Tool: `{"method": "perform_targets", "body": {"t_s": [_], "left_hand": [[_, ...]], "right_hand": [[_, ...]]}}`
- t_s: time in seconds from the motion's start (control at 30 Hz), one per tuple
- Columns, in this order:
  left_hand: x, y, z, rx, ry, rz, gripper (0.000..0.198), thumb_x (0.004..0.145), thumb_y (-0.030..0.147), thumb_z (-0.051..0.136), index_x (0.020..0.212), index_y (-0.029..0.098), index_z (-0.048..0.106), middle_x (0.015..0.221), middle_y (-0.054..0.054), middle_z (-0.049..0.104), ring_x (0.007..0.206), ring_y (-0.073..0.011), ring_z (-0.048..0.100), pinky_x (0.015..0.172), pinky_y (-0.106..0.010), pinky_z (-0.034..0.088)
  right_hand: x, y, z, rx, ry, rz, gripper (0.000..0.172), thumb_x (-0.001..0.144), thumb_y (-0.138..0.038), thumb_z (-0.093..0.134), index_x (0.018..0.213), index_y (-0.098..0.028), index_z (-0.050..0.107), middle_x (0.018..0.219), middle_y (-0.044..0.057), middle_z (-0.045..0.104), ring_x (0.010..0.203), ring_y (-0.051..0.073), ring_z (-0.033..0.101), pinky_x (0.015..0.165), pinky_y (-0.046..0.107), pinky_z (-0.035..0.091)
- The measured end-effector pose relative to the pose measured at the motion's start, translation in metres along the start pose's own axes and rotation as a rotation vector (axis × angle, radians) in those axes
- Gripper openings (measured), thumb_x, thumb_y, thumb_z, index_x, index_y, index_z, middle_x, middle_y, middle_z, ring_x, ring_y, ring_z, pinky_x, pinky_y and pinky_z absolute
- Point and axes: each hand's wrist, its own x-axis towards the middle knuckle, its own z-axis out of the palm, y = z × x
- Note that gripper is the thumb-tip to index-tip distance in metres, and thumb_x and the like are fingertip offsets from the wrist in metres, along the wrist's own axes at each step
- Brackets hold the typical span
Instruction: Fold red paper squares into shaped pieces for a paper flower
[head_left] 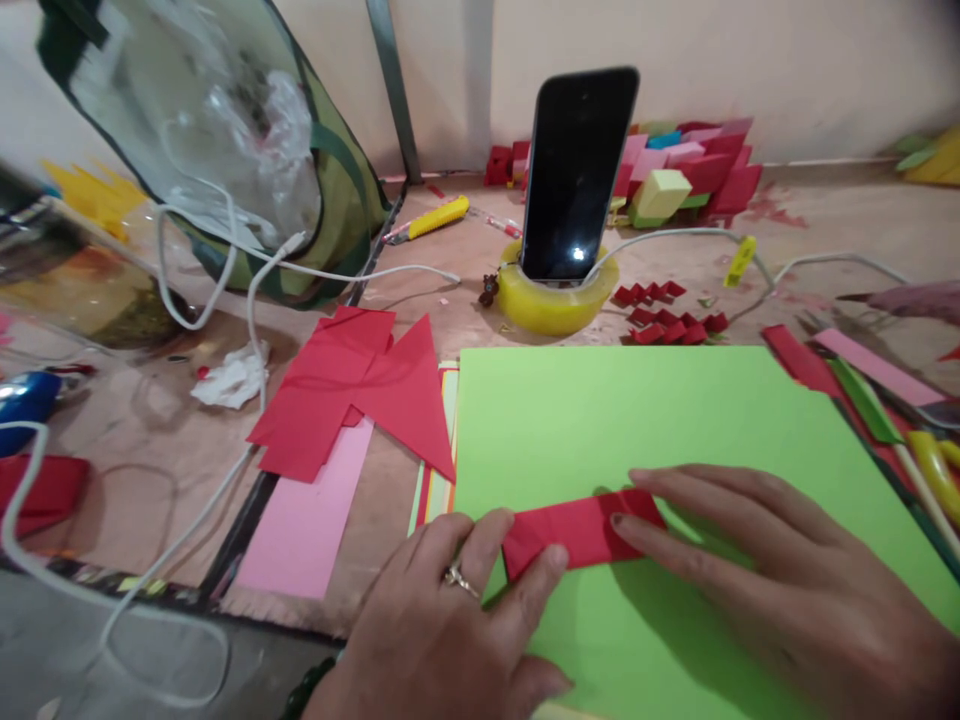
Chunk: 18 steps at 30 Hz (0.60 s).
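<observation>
A folded strip of red paper point(581, 535) lies on a stack of coloured sheets topped by light green paper point(600, 420). My left hand point(457, 610), with a ring on one finger, grips the strip's left end between thumb and index finger. At the other end, my right hand point(780, 570) rests with its fingers stretched out, a fingertip pressing on the red paper. Left of the stack lie loose red paper pieces point(322, 390), some square and one triangular, partly over a pink paper strip point(307, 535).
A phone point(577, 175) leans upright in a yellow tape roll point(559, 300) behind the stack. Nearby are a yellow cutter point(431, 218), folded red zigzags point(671, 325) and a pile of coloured paper pieces point(697, 170). White cables point(251, 450) cross the left side, before a green bag point(345, 190).
</observation>
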Motion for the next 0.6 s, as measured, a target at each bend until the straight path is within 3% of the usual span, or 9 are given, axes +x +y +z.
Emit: {"method": "perform_targets", "body": {"t_s": [0.1, 0.23, 0.33, 0.43, 0.5, 0.6], "left_hand": [[-0.001, 0.001, 0.002, -0.006, 0.015, -0.015, 0.064, 0.075, 0.066, 0.061, 0.131, 0.036, 0.053, 0.122, -0.007, 0.059, 0.094, -0.0252, 0.054, 0.077, -0.038, 0.051], [-0.001, 0.000, 0.011, 0.011, 0.116, 0.022, 0.064, 0.082, 0.071, 0.043, 0.131, 0.032, 0.054, 0.116, -0.008, 0.061, 0.090, -0.0243, 0.052, 0.075, -0.036, 0.046], [0.001, -0.003, 0.014, 0.031, 0.216, 0.069, 0.068, 0.086, 0.071, 0.032, 0.131, 0.026, 0.055, 0.112, -0.010, 0.063, 0.087, -0.0232, 0.053, 0.074, -0.035, 0.044], [-0.001, -0.005, 0.008, 0.055, 0.175, 0.057, 0.070, 0.088, 0.067, 0.032, 0.129, 0.016, 0.057, 0.114, -0.011, 0.065, 0.091, -0.0233, 0.055, 0.079, -0.035, 0.045], [-0.005, -0.005, 0.004, 0.078, 0.160, 0.053, 0.065, 0.091, 0.061, 0.034, 0.127, 0.012, 0.057, 0.119, -0.012, 0.063, 0.099, -0.0237, 0.055, 0.086, -0.035, 0.045], [-0.012, -0.002, 0.005, 0.123, 0.232, 0.132, 0.038, 0.096, 0.034, 0.042, 0.128, 0.018, 0.057, 0.122, -0.007, 0.062, 0.108, -0.0196, 0.054, 0.096, -0.032, 0.042]], "right_hand": [[-0.001, 0.001, 0.000, 0.008, -0.075, -0.093, 0.045, 0.097, -0.022, 0.034, 0.141, -0.028, 0.046, 0.132, 0.004, 0.061, 0.126, 0.026, 0.050, 0.102, 0.047, 0.044], [0.004, 0.000, -0.001, 0.016, -0.130, -0.216, 0.048, 0.096, -0.020, 0.034, 0.143, -0.024, 0.043, 0.129, 0.005, 0.063, 0.119, 0.023, 0.057, 0.096, 0.039, 0.053], [0.003, -0.003, 0.000, 0.035, -0.126, -0.148, 0.049, 0.096, -0.019, 0.033, 0.144, -0.027, 0.042, 0.130, 0.004, 0.063, 0.121, 0.024, 0.056, 0.098, 0.040, 0.052], [0.000, -0.004, 0.002, 0.033, -0.114, -0.123, 0.050, 0.096, -0.019, 0.031, 0.144, -0.027, 0.041, 0.132, 0.004, 0.062, 0.124, 0.024, 0.054, 0.101, 0.042, 0.050], [0.000, -0.003, 0.003, 0.014, -0.129, -0.182, 0.049, 0.096, -0.019, 0.032, 0.144, -0.024, 0.041, 0.133, 0.005, 0.060, 0.125, 0.024, 0.053, 0.101, 0.041, 0.051], [0.000, -0.001, 0.002, -0.002, -0.137, -0.217, 0.049, 0.096, -0.018, 0.032, 0.144, -0.023, 0.041, 0.134, 0.004, 0.060, 0.125, 0.024, 0.053, 0.100, 0.039, 0.051]]}}
